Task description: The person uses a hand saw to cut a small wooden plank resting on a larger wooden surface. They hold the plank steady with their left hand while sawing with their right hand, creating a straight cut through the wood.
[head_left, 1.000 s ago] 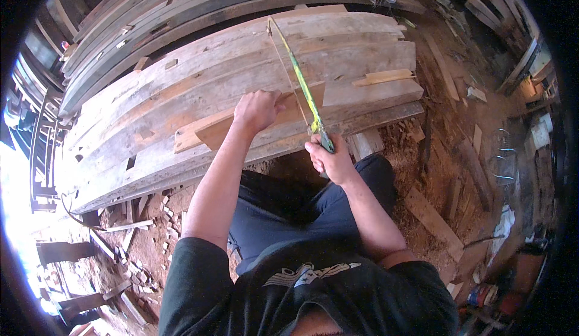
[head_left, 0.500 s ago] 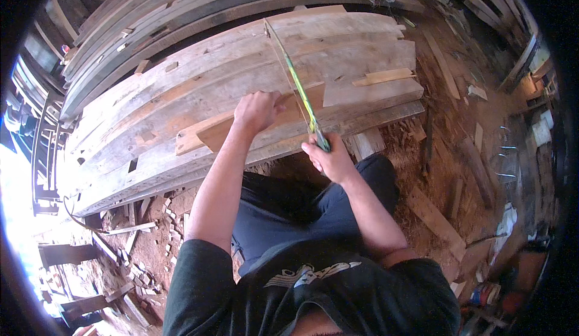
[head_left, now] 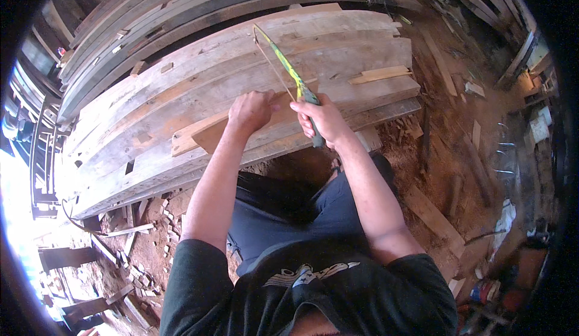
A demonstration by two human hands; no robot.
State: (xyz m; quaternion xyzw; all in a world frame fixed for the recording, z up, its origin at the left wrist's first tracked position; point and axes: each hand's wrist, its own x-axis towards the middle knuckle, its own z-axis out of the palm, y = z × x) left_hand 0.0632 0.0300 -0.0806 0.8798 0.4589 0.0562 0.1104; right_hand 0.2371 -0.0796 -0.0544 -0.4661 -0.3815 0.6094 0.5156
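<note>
The right hand (head_left: 322, 121) squeezes a long saw (head_left: 288, 67) over the counter (head_left: 347, 56), pointing to 11 o'clock. The left hand (head_left: 250, 112) sits on a board (head_left: 211, 136) running 8 to 2 o'clock; I can't tell its grip.

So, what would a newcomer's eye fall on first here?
Probably the green-and-yellow bow-framed hand saw near the upper middle, its handle gripped in the right hand. Just left of it, the left hand rests on a narrow wooden board lying on wide, weathered planks. Small wood offcuts litter the ground at lower left.
</note>
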